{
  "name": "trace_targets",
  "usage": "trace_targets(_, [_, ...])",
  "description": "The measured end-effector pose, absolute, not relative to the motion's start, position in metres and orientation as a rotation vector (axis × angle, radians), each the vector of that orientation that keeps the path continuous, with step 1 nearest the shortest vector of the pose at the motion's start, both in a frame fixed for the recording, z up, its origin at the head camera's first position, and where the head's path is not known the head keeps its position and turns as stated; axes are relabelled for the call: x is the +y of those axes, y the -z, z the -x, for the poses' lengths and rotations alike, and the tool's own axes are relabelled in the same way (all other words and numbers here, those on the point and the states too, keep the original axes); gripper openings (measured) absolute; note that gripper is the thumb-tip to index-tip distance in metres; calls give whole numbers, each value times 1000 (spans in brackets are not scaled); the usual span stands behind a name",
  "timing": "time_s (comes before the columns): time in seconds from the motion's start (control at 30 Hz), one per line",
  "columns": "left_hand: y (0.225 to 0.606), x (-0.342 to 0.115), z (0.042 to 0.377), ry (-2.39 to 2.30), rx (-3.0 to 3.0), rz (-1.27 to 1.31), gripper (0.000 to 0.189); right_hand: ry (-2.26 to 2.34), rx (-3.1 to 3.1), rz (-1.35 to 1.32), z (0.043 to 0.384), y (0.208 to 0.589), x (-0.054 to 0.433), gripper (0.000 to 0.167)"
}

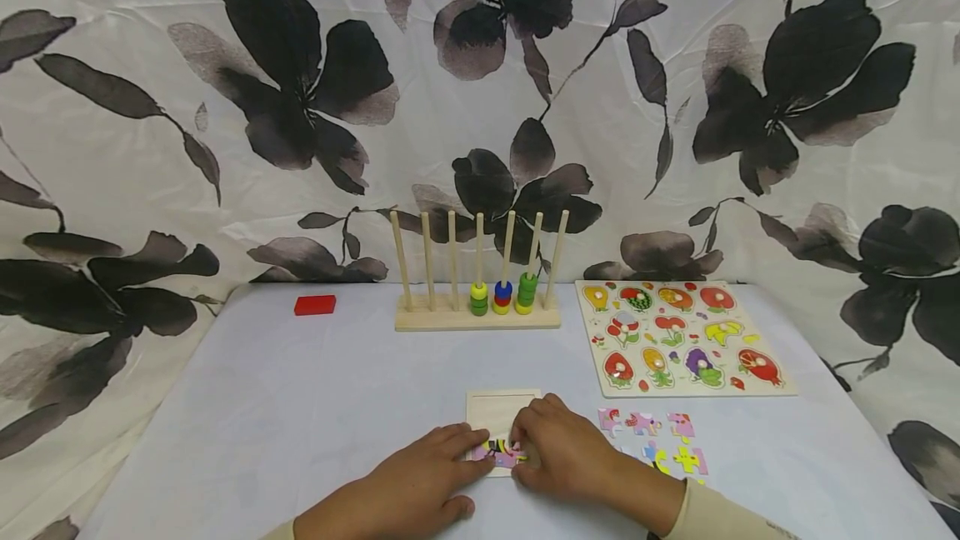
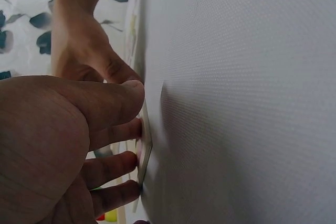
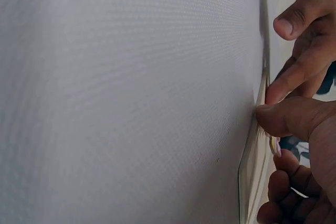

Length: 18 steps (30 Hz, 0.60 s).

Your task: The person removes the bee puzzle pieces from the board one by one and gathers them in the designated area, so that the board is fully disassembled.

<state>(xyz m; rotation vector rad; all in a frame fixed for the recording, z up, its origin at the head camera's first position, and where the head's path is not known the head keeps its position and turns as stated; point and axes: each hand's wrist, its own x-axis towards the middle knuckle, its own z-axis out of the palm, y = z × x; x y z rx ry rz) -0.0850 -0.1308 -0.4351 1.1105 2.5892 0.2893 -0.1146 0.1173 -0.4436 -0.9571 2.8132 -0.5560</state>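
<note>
A small wooden puzzle tray (image 1: 498,408) lies at the front middle of the table, with pink, yellow and black puzzle pieces (image 1: 501,450) in its lower part. My left hand (image 1: 420,477) rests at the tray's left side, fingers extended, fingertips on the edge and the pieces. Over the tray's right side, my right hand (image 1: 566,452) has its fingers curled. In the right wrist view its index fingertip meets a tilted puzzle piece (image 3: 275,145), and its thumb is at the tray's edge. The right fingers hide part of the tray in the head view.
Several loose puzzle pieces (image 1: 681,425) lie right of the right hand, some partly behind the forearm. Behind them is a fruit peg board (image 1: 693,391). A wooden peg stand (image 1: 476,321) with coloured rings stands at the back, and a red block (image 1: 315,305) lies back left.
</note>
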Motion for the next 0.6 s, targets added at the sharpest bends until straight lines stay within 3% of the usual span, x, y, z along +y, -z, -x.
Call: trace_targets(0.6, [436, -132, 85, -291, 2587, -1117, 55, 506, 2861, 967, 112, 442, 117, 29])
